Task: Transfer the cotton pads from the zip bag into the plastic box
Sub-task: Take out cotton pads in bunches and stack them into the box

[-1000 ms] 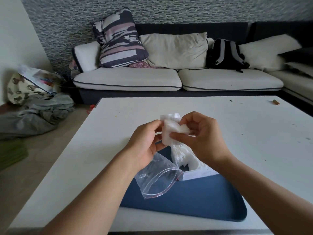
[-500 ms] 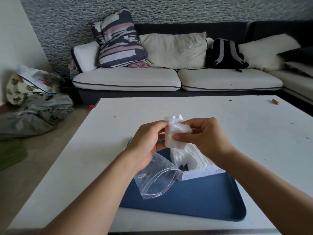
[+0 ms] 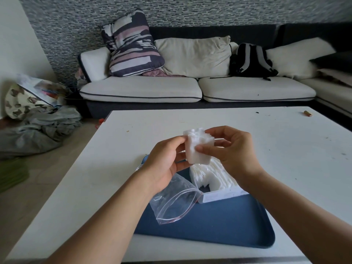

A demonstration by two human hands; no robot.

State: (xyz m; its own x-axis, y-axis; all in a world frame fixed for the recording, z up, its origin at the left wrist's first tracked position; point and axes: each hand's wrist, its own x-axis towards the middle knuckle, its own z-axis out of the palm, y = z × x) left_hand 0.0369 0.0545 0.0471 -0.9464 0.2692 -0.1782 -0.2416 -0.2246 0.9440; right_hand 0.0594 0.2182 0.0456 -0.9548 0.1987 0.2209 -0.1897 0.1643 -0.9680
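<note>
A stack of cotton pads [image 3: 198,149] held in both hands above the plastic box [image 3: 219,195].

The left hand [image 3: 167,161] grips the stack from its 9 o'clock side, fingers curled round the edge, and the right hand [image 3: 230,151] pinches it from 3 o'clock, thumb on the front face and fingers bent behind. Just below, toward 6 o'clock, the plastic box holds more white pads standing on edge. The zip bag [image 3: 175,202] lies open and see-through at 8 o'clock from the box, touching its near corner; I cannot tell whether any pads remain inside. Box and bag both sit on a dark blue tray [image 3: 219,225] on the white table [image 3: 95,178]. A small brown object [image 3: 307,113] lies at the table's 2 o'clock corner. Beyond, at 12 o'clock, a sofa [image 3: 141,88] carries a striped cushion [image 3: 131,46] and a black backpack [image 3: 249,60].
</note>
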